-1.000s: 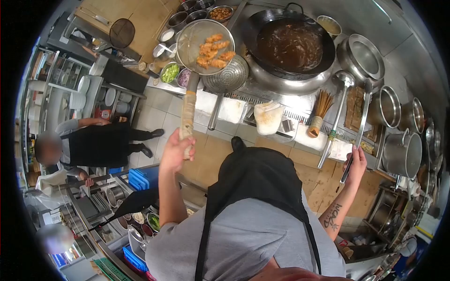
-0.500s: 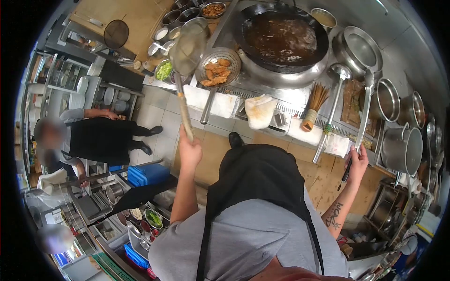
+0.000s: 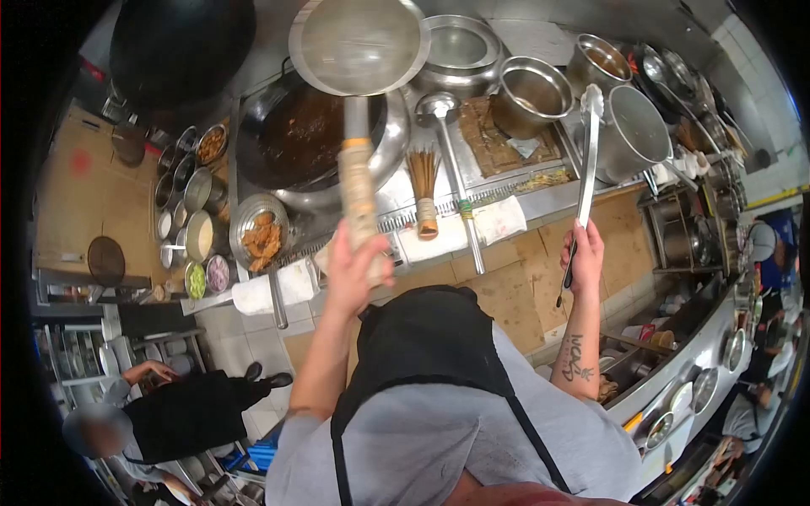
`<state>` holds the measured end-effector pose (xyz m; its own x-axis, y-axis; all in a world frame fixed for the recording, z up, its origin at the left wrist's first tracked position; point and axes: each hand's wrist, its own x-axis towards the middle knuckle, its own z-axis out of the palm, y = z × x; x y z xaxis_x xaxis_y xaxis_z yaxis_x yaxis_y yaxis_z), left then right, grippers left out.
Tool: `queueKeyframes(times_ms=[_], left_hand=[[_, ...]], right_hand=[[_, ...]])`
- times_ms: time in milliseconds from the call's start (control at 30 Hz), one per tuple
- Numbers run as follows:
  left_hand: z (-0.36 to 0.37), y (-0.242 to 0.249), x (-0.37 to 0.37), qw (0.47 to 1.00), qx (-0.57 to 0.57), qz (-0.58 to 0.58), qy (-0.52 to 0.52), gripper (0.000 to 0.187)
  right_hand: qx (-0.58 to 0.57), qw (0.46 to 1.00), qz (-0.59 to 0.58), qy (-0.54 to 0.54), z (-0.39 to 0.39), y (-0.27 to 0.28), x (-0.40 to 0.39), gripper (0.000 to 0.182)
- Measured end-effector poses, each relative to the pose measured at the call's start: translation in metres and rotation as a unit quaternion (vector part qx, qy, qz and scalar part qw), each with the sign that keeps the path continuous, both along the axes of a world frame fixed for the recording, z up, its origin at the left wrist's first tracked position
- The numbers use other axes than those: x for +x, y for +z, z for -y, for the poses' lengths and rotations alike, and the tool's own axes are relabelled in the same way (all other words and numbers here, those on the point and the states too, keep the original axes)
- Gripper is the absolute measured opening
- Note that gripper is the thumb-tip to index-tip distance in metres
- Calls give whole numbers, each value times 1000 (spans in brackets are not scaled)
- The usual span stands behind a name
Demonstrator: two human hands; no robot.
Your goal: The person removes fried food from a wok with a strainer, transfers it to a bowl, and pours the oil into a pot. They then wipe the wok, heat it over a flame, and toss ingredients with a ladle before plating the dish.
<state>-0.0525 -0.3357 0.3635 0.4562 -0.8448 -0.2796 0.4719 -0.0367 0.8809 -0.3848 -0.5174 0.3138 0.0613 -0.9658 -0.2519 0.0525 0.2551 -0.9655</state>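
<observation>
My left hand [image 3: 354,268] is closed around the wrapped handle of a round mesh strainer [image 3: 361,46], held up and partly blurred in front of the wok's right side. My right hand [image 3: 584,253] grips metal tongs [image 3: 588,164] with a black handle end, their tips pointing away from me beside a tall steel pot [image 3: 639,126]. Dark liquid with some bubbles fills the wok [image 3: 249,139]. Left of it, a perforated skimmer [image 3: 279,299] carries browned fried pieces [image 3: 263,239]. Whatever the strainer's mesh holds, if anything, cannot be made out.
A bamboo brush [image 3: 423,181] and a long ladle [image 3: 460,177] lie along the stove front by white cloths [image 3: 278,287]. Steel pots [image 3: 530,97] stand right. Small ingredient bowls [image 3: 201,236] line the left. A co-worker in a black apron [image 3: 186,417] stands at lower left.
The view has turned to the right. The strainer has moved from over the ingredient bowls to the wok's right side. The tongs have swung from the steel basin toward the tall pot.
</observation>
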Motion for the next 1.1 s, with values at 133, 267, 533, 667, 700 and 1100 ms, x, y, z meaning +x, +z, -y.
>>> queueKeyframes(times_ms=[133, 267, 533, 667, 700, 1100], left_hand=[[101, -35, -48, 988, -13, -34, -152, 31], [186, -67, -108, 975, -25, -75, -207, 31], [274, -91, -140, 919, -30, -153, -363, 37], [205, -75, -79, 901, -47, 215, -374, 65], [168, -63, -46, 870, -113, 289, -383, 61], [-276, 190, 90, 801, -411, 432, -57, 28]], right_hand=[[9, 998, 31, -45, -32, -2, -26, 14], [25, 995, 66, -73, -62, -22, -47, 16], [72, 992, 18, -102, -73, -20, -61, 26], [23, 999, -11, -35, -60, 14, -29, 29], [5, 1000, -20, -14, -58, 18, -22, 26], [-390, 595, -457, 533, -93, 72, 288, 54]])
